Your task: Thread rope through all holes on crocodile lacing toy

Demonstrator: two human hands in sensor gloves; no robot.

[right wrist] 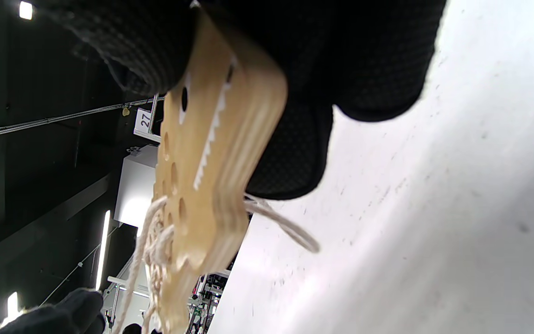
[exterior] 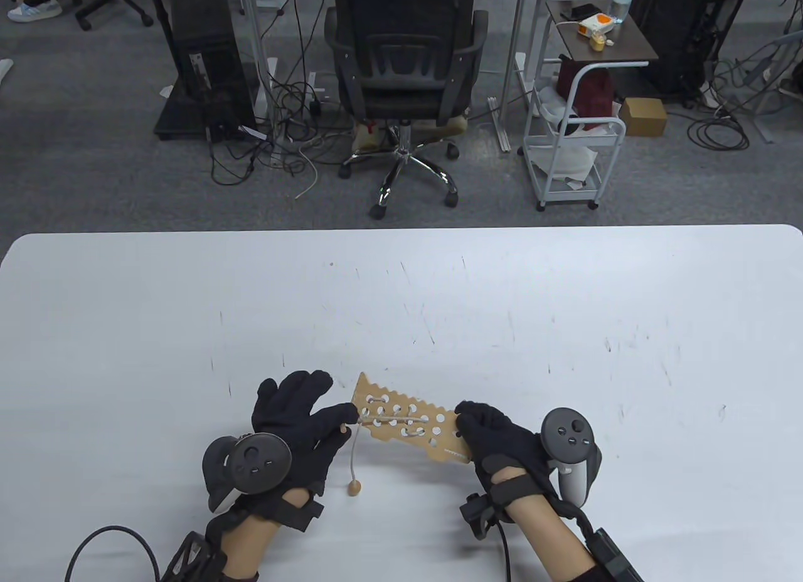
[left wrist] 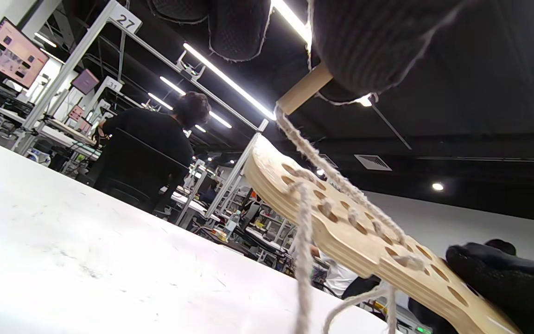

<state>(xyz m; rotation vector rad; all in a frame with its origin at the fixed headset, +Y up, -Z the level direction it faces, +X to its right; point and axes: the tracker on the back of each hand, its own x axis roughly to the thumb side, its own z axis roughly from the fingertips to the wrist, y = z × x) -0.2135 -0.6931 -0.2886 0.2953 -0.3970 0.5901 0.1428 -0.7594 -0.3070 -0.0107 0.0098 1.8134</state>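
White and lightly scuffed, the worktop (exterior: pixel 564 306) fills the near half of the table view, with an office chair (exterior: pixel 404 74) and a small cart (exterior: pixel 574 137) on the grey floor beyond it.

Near the front edge, between the two hands, is the wooden crocodile lacing toy (exterior: pixel 408 422). Its long axis runs from upper left to lower right in the table view, the toothed snout end at the right hand (exterior: pixel 502 444) and the pointed end toward the left hand (exterior: pixel 301 431). The right hand's fingers (right wrist: pixel 378 60) are curled round the snout end and grip it. The left hand's thumb and forefinger pinch the wooden needle (left wrist: pixel 301 90) at the rope's (exterior: pixel 401 419) end, just beside the toy's left end; its other fingers are spread above. The rope already laces several holes, and a loose length hangs down to a wooden bead (exterior: pixel 356 488) lying on the worktop.

From the left wrist view the toy is seen tilted and lifted clear of the worktop, which the table view does not make plain, and the rope runs taut from the needle down to the holes. The right wrist view shows the painted white teeth and eye on the snout, and a slack loop of rope under the toy.
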